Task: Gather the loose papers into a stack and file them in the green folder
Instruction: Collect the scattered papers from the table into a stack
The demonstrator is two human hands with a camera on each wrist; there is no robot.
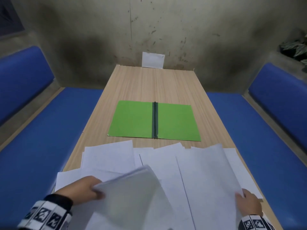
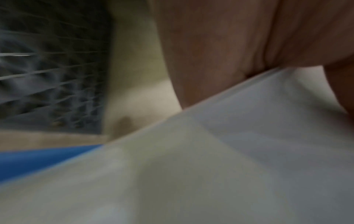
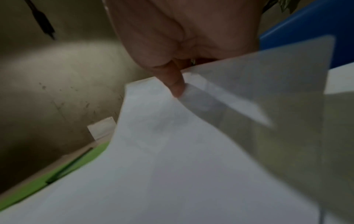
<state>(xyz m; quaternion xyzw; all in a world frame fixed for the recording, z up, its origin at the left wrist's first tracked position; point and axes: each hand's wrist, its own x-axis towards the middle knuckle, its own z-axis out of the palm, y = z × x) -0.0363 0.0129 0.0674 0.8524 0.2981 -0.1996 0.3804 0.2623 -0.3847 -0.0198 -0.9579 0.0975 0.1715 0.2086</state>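
A green folder [image 1: 154, 121] lies open and flat on the wooden table [image 1: 149, 83], its dark spine in the middle; a strip of the folder [image 3: 28, 188] shows in the right wrist view. Loose white papers [image 1: 166, 163] are spread across the near end of the table. My left hand [image 1: 90, 188] grips a small lifted stack of sheets [image 1: 132, 196] by its left edge; the same stack [image 2: 210, 159] fills the blurred left wrist view. My right hand [image 1: 247, 203] pinches the near edge of a single raised sheet [image 1: 207, 171], with thumb [image 3: 176, 84] on top of that sheet [image 3: 182, 151].
Blue cushioned benches [image 1: 49, 130] run along both sides of the table, the right one [image 1: 265, 130] close by the papers. A white card [image 1: 152, 59] leans on the stained wall at the far end. A plant [image 1: 295, 47] sits at the upper right.
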